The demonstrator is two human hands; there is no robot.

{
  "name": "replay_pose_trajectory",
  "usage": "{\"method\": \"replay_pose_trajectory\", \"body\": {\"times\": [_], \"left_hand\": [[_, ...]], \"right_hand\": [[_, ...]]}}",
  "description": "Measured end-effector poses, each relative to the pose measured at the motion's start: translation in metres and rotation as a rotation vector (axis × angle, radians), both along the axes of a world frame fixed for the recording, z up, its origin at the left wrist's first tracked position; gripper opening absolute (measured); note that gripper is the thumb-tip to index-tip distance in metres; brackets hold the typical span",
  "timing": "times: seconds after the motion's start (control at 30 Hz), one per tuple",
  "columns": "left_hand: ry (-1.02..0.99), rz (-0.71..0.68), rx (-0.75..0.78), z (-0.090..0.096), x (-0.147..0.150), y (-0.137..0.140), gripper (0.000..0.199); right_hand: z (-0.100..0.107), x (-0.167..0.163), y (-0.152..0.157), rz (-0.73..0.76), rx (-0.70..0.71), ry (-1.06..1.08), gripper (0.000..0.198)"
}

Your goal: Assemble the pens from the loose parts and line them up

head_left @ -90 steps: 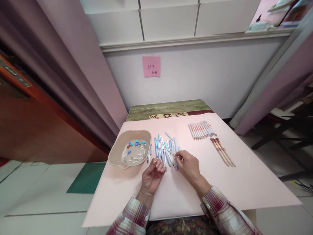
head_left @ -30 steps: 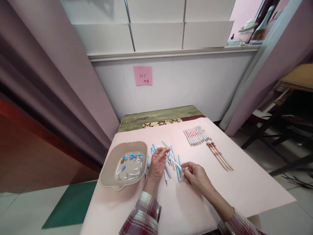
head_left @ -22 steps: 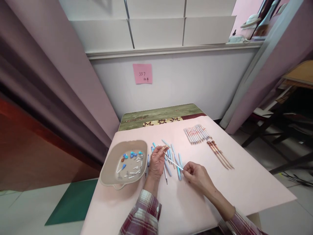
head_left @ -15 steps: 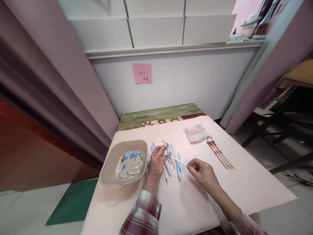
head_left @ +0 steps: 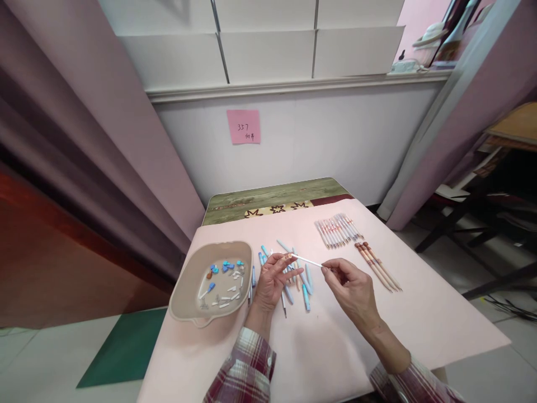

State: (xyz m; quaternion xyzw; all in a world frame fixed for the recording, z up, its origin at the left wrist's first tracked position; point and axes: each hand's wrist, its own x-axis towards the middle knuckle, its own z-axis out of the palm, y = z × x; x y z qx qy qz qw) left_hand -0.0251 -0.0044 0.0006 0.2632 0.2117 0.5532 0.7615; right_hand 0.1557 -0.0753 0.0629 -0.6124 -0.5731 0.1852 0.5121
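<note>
My left hand [head_left: 271, 285] pinches a small tan pen part [head_left: 289, 256] between thumb and fingertips, most of it hidden by the fingers. My right hand [head_left: 350, 285] grips one end of a thin white pen refill [head_left: 308, 260]. The refill's far end meets the tan part; whether it is inside cannot be seen. Beneath and behind my left hand lie several loose blue and white pen parts, among them a bright blue barrel [head_left: 306, 298].
A beige basin [head_left: 180, 302] at the left holds blue, brown, white and clear small parts. At the right, a row of white pens [head_left: 339, 230] lies above several brown-topped pens [head_left: 377, 267]. A pink cover [head_left: 419, 319] lies over the table.
Both hands have shifted slightly. The refill's far end, lower and by the left fingers before, now sits at the tan part, and the refill lies flatter.
</note>
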Motion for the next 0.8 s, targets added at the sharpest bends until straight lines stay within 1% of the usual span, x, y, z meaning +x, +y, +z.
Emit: {"method": "replay_pose_trajectory", "body": {"times": [0.23, 0.4, 0.5, 0.57, 0.67, 0.8], "left_hand": [[0.047, 0.016, 0.010, 0.003, 0.001, 0.000, 0.011], [0.105, 0.011, 0.025, 0.004, 0.002, -0.002, 0.010], [0.119, -0.010, 0.028, 0.002, 0.003, -0.002, 0.013], [0.089, 0.003, -0.005, -0.001, 0.006, -0.002, 0.016], [-0.012, 0.061, -0.114, -0.006, 0.010, -0.003, 0.017], [-0.151, 0.109, -0.266, -0.005, 0.013, -0.007, 0.010]], "right_hand": [[0.006, 0.006, -0.002, 0.009, 0.006, -0.096, 0.009], [0.012, 0.012, 0.002, 0.063, -0.018, -0.205, 0.010], [0.015, 0.016, 0.004, 0.096, -0.046, -0.256, 0.010], [0.016, 0.015, 0.004, 0.109, -0.048, -0.277, 0.010], [0.013, 0.006, 0.003, 0.098, -0.003, -0.302, 0.011], [0.003, -0.010, 0.000, 0.093, 0.084, -0.386, 0.016]]}}
